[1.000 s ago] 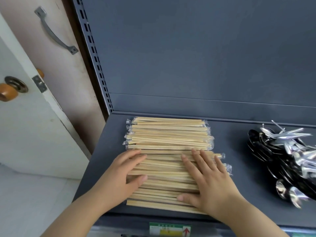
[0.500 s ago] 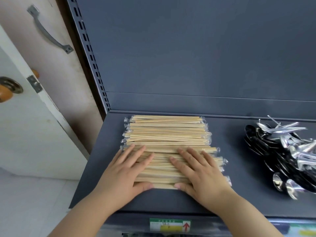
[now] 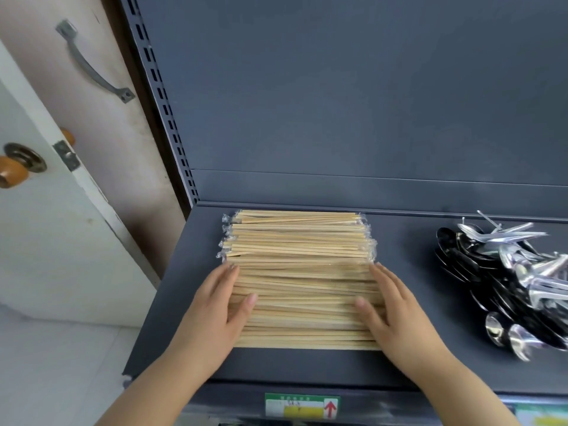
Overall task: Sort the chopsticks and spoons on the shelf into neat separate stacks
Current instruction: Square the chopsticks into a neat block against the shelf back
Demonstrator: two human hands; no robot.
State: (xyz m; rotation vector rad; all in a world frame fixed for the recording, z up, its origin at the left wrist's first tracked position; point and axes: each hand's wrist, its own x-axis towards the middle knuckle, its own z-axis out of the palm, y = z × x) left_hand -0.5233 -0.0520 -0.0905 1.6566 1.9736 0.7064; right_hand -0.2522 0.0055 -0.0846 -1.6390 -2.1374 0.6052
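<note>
Wrapped chopsticks (image 3: 301, 272) are being pressed between both hands at frame centre.
The left hand (image 3: 215, 305) is being laid against the stack's left ends and the right hand (image 3: 396, 312) against its right ends. Fingers are being held straight and together, thumbs on top, nothing clasped. The spoons (image 3: 507, 278) are lying piled at the right edge of the shelf (image 3: 408, 302), well apart.

The dark grey shelf (image 3: 402, 250) bears stacked wrapped chopsticks (image 3: 302, 272) and piled spoons (image 3: 504, 278).
</note>
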